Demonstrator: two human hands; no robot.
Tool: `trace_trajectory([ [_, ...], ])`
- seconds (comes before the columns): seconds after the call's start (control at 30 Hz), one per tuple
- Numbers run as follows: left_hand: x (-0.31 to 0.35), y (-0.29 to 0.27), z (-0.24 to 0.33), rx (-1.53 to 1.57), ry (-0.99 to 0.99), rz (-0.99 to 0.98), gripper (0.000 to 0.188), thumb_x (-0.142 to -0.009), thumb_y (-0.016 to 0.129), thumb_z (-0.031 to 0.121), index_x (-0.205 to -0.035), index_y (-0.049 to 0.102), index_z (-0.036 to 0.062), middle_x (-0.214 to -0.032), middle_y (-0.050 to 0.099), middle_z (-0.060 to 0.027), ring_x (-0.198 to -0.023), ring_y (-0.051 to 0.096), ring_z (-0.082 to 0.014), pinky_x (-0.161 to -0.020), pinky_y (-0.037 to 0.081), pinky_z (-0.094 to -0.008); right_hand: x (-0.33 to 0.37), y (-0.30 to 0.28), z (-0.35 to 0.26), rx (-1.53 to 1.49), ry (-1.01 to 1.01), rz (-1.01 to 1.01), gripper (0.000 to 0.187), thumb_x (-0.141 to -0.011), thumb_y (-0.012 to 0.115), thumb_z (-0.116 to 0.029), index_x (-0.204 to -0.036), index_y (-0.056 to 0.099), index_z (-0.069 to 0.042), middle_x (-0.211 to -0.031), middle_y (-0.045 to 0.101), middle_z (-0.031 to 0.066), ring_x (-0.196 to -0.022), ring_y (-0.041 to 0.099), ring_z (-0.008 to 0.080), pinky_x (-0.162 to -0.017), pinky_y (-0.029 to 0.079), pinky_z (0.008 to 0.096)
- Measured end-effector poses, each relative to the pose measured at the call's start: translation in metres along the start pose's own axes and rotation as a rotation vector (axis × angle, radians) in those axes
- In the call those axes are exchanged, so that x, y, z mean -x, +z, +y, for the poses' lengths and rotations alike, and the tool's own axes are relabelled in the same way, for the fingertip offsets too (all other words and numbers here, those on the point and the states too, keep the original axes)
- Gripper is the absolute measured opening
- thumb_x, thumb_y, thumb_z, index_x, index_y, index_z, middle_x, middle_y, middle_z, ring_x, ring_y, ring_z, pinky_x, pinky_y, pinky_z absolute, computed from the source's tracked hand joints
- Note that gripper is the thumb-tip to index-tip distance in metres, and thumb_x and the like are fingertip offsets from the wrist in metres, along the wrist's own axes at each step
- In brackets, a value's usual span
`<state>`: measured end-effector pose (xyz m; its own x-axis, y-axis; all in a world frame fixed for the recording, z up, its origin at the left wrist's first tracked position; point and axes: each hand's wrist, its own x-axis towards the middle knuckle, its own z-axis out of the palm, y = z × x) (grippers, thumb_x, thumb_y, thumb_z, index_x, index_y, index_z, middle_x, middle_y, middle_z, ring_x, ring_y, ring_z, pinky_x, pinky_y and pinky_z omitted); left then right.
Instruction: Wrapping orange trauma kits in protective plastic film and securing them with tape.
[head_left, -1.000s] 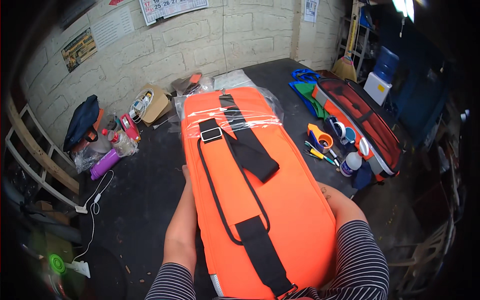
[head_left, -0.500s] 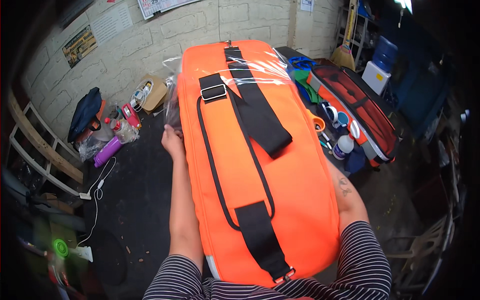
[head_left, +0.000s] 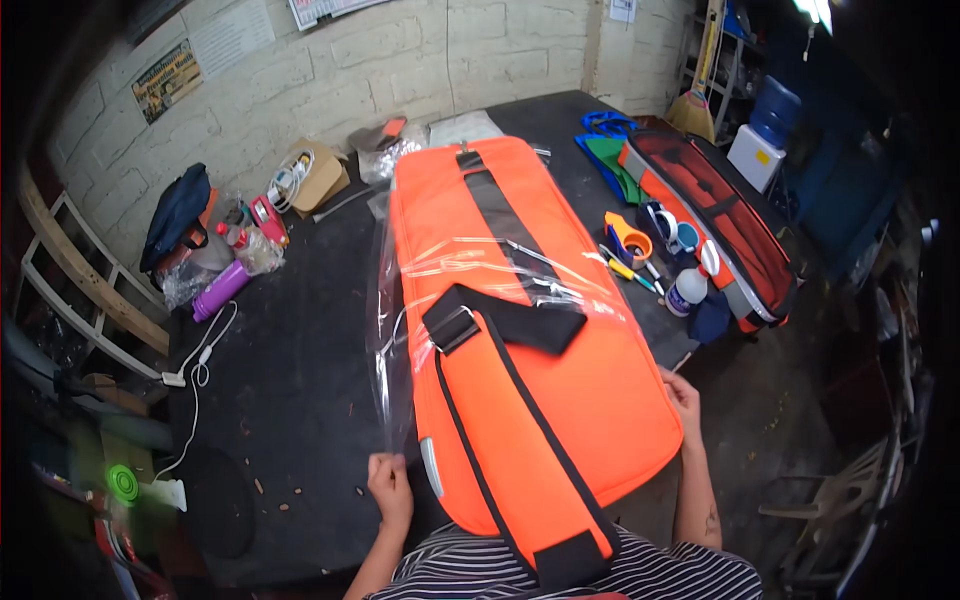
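Note:
A large bright orange bag (head_left: pixel 620 410) leans from my body onto the black table. Clear plastic wrapping (head_left: pixel 386 335) covers its far part and shows as loose folds along its left side. My left hand (head_left: pixel 390 490) is closed on the plastic's edge, beside the bag's near left side. At the right side, my right hand (head_left: pixel 684 402) pinches the plastic's edge, its fingers partly hidden by the bag. The black strap (head_left: pixel 525 325) folds across the middle. Its orange shoulder pad (head_left: pixel 540 440) hangs toward me, outside the plastic.
Right of the bag stand a spray bottle (head_left: pixel 688 290), markers (head_left: pixel 622 268), an orange tape dispenser (head_left: pixel 628 238) and an open orange-and-black bag (head_left: pixel 715 215). A purple bottle (head_left: pixel 220 290) and a white cable (head_left: pixel 203 370) lie left on the black table (head_left: pixel 310 390). A cardboard box (head_left: pixel 322 178) sits behind.
Both hands have come nearer to me along the bag's sides, drawing the plastic farther over it. The bag has moved slightly away, and the shoulder pad now hangs over its near end.

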<state>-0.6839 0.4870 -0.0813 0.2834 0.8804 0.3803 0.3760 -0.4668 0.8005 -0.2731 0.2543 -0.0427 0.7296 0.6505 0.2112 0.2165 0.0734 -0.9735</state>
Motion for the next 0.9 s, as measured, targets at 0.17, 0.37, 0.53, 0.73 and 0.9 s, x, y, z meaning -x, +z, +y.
trace_trajectory([
  [0.17, -0.088, 0.019, 0.033, -0.013, 0.120, 0.229, 0.033, -0.068, 0.066, -0.003, -0.098, 0.053, 0.0019, -0.096, 0.049, -0.0138, -0.087, 0.051, -0.0292, -0.078, 0.043, -0.0326, -0.004, 0.007, -0.136, 0.125, -0.219, 0.076, 0.041, -0.098, 0.046, -0.028, -0.127, 0.048, 0.000, -0.111, 0.059, 0.0097, -0.103, 0.058, 0.0180, -0.092, 0.043, 0.0309],
  [0.37, -0.151, 0.009, 0.069, 0.196, 0.336, -0.445, 0.065, -0.061, 0.056, -0.008, -0.125, 0.050, 0.0053, -0.113, 0.045, -0.0142, -0.107, 0.048, -0.0292, -0.098, 0.039, -0.0355, -0.027, 0.159, -0.263, 0.598, -0.418, -0.791, 0.061, -0.083, 0.061, -0.044, -0.132, 0.046, -0.010, -0.130, 0.044, 0.0240, -0.116, 0.049, 0.0365, -0.095, 0.040, 0.0409],
  [0.53, -0.190, -0.051, 0.072, 0.144, 0.341, -1.060, 0.098, -0.055, 0.070, 0.003, -0.145, 0.031, 0.0164, -0.121, 0.043, -0.0112, -0.113, 0.044, -0.0255, -0.106, 0.032, -0.0363, -0.008, 0.204, -0.230, 1.369, -0.423, -0.792, 0.093, -0.072, 0.061, -0.066, -0.145, 0.027, -0.019, -0.140, 0.024, 0.0344, -0.117, 0.043, 0.0486, -0.092, 0.039, 0.0565],
  [0.73, -0.209, -0.049, 0.127, -0.089, 0.467, -0.176, 0.057, -0.065, 0.061, 0.005, -0.122, 0.053, 0.0055, -0.110, 0.055, -0.0154, -0.107, 0.051, -0.0324, -0.093, 0.042, -0.0384, -0.014, 0.188, -0.216, 1.099, -0.151, -0.861, 0.087, -0.075, 0.068, -0.037, -0.144, 0.024, -0.007, -0.125, 0.032, 0.0328, -0.092, 0.057, 0.0460, -0.082, 0.049, 0.0455],
  [0.9, -0.236, 0.022, 0.101, -0.212, 0.521, -0.409, 0.034, -0.072, 0.068, 0.019, -0.101, 0.061, 0.0031, -0.085, 0.059, -0.0153, -0.081, 0.061, -0.0312, -0.073, 0.049, -0.0399, -0.017, 0.172, -0.256, 0.790, -0.138, -0.664, 0.092, -0.073, 0.073, -0.039, -0.139, 0.026, 0.004, -0.122, 0.029, 0.0260, -0.109, 0.048, 0.0408, -0.095, 0.042, 0.0397],
])
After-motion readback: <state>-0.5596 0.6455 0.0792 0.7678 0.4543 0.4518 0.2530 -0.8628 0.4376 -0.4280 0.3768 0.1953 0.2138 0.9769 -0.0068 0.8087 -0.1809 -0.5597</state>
